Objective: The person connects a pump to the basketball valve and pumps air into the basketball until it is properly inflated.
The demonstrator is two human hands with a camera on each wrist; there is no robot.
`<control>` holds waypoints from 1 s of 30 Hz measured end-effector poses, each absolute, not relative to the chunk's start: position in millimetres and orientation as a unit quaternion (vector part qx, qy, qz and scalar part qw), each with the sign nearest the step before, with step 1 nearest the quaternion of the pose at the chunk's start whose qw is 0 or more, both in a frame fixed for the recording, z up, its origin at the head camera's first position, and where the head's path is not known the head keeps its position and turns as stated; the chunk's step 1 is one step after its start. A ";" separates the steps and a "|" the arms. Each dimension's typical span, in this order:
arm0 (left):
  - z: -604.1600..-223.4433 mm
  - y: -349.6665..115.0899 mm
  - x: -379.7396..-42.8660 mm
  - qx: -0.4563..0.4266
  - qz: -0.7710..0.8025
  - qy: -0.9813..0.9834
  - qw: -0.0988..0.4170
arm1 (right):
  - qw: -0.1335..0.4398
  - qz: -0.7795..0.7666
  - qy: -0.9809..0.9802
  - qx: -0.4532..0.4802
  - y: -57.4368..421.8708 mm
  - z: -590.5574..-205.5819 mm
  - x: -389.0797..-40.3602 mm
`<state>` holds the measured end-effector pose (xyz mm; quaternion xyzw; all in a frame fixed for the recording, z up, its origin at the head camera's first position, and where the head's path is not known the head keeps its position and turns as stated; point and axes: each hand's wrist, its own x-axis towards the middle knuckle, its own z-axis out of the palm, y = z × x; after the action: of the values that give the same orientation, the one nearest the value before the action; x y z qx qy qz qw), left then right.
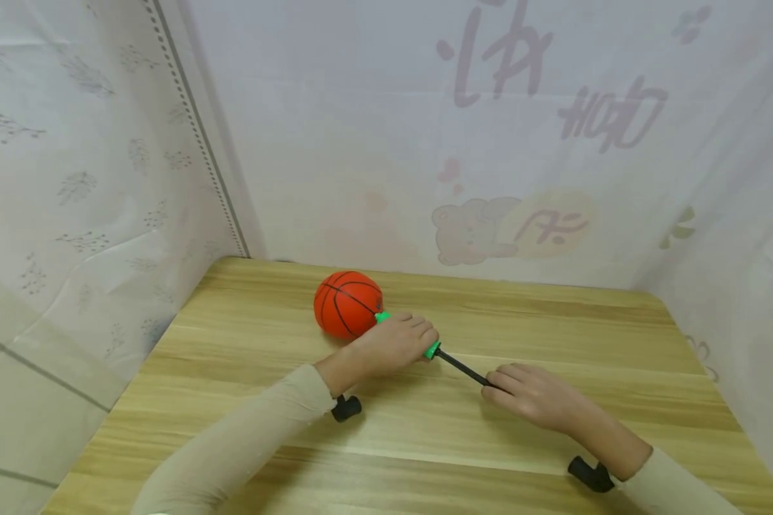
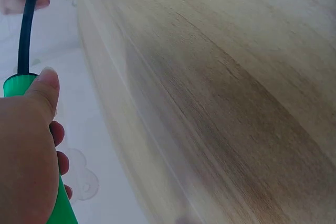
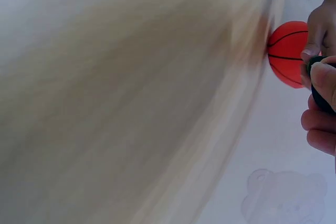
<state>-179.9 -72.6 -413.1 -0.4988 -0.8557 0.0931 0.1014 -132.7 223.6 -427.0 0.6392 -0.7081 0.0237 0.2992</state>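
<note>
A red-orange basketball (image 1: 344,304) with black lines rests on the wooden table, left of centre. Against its right side is the tip of a green hand pump (image 1: 432,350); whether it sits inside the ball's valve is hidden. My left hand (image 1: 394,345) grips the green barrel, with the thumb lying along it near the rod end in the left wrist view. From the barrel a black rod (image 1: 462,368) extends far out to the right. At its end my right hand (image 1: 535,395) holds the black handle (image 3: 321,92), fingers curled round it.
The wooden table (image 1: 438,458) lies beneath both hands. Pale printed cloth (image 1: 335,143) hangs behind its back edge, with more cloth at both sides. A black wrist device (image 1: 346,408) sits under the left wrist, another black device (image 1: 590,474) under the right.
</note>
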 end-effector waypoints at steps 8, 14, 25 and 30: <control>-413.7 -65.6 -179.7 -0.496 0.110 -0.854 0.110 | 0.303 0.000 -0.710 0.636 189.5 -420.0 -153.4; -412.2 -65.8 -179.8 -0.501 0.119 -0.850 0.112 | 0.320 -0.001 -0.706 0.632 172.0 -420.7 -164.3; -411.1 -70.0 -184.3 -0.504 0.088 -0.852 0.107 | 0.317 0.024 -0.700 0.639 207.3 -420.8 -145.6; -411.2 -72.2 -183.5 -0.509 0.084 -0.852 0.093 | 0.305 0.024 -0.704 0.640 227.1 -422.2 -132.0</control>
<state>-183.5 -72.2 -411.2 -0.5089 -0.8516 0.0844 0.0928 -132.0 227.1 -422.2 0.6403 -0.7044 0.0238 0.3052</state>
